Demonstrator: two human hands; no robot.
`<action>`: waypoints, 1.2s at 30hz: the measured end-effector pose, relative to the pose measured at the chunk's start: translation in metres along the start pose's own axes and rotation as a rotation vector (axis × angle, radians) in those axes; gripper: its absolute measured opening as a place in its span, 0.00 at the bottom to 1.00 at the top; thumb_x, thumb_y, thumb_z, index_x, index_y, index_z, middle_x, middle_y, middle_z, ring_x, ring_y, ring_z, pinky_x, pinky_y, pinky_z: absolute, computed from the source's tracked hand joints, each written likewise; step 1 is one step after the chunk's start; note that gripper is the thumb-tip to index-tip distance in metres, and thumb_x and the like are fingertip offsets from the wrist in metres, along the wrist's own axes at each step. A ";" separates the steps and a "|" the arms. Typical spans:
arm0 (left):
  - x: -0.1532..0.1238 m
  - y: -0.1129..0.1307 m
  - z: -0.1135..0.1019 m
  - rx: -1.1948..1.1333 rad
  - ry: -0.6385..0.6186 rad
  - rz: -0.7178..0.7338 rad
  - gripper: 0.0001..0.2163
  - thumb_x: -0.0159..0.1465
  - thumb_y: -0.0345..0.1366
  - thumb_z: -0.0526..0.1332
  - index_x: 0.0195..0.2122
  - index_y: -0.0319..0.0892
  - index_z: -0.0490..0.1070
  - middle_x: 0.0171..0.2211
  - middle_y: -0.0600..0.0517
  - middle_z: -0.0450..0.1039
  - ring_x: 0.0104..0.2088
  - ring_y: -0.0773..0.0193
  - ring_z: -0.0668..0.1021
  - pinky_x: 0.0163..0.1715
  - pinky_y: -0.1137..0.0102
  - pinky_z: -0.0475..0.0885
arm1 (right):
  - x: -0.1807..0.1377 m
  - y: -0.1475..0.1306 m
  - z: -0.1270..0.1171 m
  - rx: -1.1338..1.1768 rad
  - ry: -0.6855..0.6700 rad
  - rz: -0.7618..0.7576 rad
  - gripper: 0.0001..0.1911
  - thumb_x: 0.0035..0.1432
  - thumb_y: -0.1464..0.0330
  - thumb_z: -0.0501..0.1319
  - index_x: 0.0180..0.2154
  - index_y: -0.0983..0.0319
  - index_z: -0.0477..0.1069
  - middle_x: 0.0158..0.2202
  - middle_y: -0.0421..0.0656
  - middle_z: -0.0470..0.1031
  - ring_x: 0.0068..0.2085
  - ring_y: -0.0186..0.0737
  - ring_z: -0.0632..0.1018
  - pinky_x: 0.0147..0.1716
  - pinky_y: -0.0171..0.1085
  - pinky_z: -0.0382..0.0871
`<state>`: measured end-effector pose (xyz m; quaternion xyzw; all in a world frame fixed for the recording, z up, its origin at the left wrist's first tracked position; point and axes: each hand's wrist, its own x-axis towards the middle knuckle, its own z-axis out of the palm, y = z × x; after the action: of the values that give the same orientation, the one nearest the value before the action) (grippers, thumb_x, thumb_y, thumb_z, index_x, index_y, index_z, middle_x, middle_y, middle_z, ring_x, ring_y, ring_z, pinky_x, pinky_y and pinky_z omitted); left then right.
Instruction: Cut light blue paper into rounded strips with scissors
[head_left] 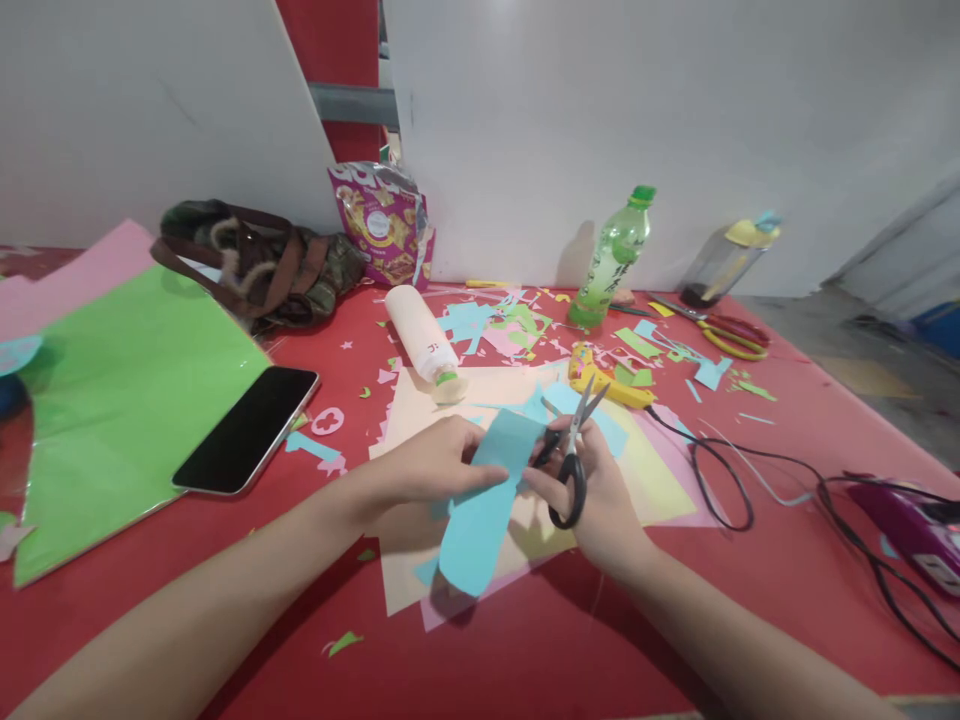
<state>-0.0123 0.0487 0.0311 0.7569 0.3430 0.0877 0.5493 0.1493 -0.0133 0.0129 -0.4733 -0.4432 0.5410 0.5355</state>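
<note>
My left hand (442, 460) pinches a long blue piece of paper (480, 535) with a rounded lower end, thumb on top. In my right hand (600, 490) is a pair of scissors (574, 440) with black handles; the blades point up and away and stand a little apart. My right fingertips also reach the paper's right edge. Both hands are above a stack of cream, yellow and pink sheets (405, 560). Beyond the scissors lie more blue paper pieces and a yellow glue gun (611, 385) with a black cord.
A white bottle (420, 335) lies behind the sheets. Left are a phone (247, 430) and a green paper pack (135, 380). Behind stand a snack bag (382, 225), a camouflage bag (262, 265) and a green drink bottle (615, 260). A purple power strip (911, 530) sits right, among scattered scraps.
</note>
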 end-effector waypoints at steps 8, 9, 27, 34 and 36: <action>0.001 0.002 0.013 0.188 0.056 0.031 0.10 0.55 0.38 0.54 0.20 0.38 0.62 0.17 0.57 0.57 0.19 0.72 0.62 0.17 0.78 0.55 | 0.002 0.003 0.000 -0.079 0.084 0.031 0.18 0.40 0.71 0.63 0.32 0.58 0.56 0.19 0.29 0.57 0.18 0.26 0.63 0.18 0.28 0.57; 0.001 0.002 0.014 0.184 0.072 0.033 0.10 0.55 0.38 0.53 0.21 0.38 0.62 0.17 0.57 0.57 0.19 0.72 0.62 0.17 0.78 0.55 | 0.002 0.003 0.000 -0.086 0.097 0.030 0.18 0.40 0.71 0.63 0.32 0.58 0.56 0.19 0.29 0.57 0.18 0.26 0.62 0.17 0.28 0.56; 0.002 0.007 0.030 0.248 0.455 0.052 0.12 0.61 0.34 0.46 0.21 0.40 0.59 0.19 0.56 0.61 0.21 0.69 0.64 0.22 0.74 0.58 | -0.001 0.002 0.004 -0.040 0.110 0.024 0.19 0.39 0.71 0.64 0.33 0.59 0.57 0.19 0.30 0.60 0.20 0.27 0.64 0.18 0.27 0.58; -0.003 0.007 -0.006 0.561 0.599 0.001 0.12 0.60 0.34 0.47 0.20 0.40 0.58 0.18 0.54 0.61 0.21 0.67 0.66 0.22 0.73 0.56 | -0.002 -0.004 0.000 0.002 -0.135 0.038 0.20 0.43 0.62 0.63 0.36 0.58 0.56 0.24 0.35 0.61 0.23 0.29 0.65 0.22 0.32 0.61; -0.006 0.009 -0.014 0.629 0.633 -0.034 0.11 0.60 0.34 0.47 0.21 0.40 0.60 0.18 0.54 0.63 0.20 0.67 0.66 0.22 0.73 0.56 | -0.003 -0.005 -0.001 -0.015 -0.265 0.066 0.22 0.43 0.58 0.62 0.36 0.59 0.56 0.26 0.36 0.61 0.25 0.31 0.66 0.25 0.33 0.61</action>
<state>-0.0202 0.0541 0.0460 0.8172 0.5167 0.1975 0.1619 0.1510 -0.0166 0.0178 -0.4160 -0.4982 0.6127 0.4509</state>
